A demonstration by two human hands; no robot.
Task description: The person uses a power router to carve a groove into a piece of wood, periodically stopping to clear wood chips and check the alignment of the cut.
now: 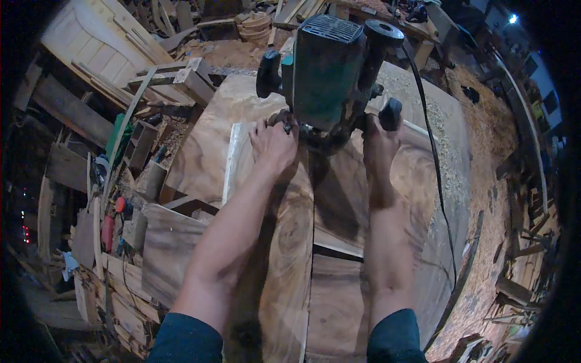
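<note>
A large dark green plunge router (325,75) with black knobs stands upright over the wooden boards at the far middle. My left hand (275,142) is closed on a dark part low on its left side. My right hand (381,142) grips its lower right side, beside a black knob (391,114). Both sets of fingertips are partly hidden by the machine. Beneath my arms lies a long board (284,272) with strong brown grain, next to shorter wooden panels (336,296). The router's bit and base underside are hidden.
A black cord (434,157) runs from the router down the right side of the worktop. Shavings (445,109) lie along the right edge, and sawdust (484,199) covers the ground beyond. Scrap wood and red-handled tools (108,233) crowd the left. A panelled door (91,42) leans behind.
</note>
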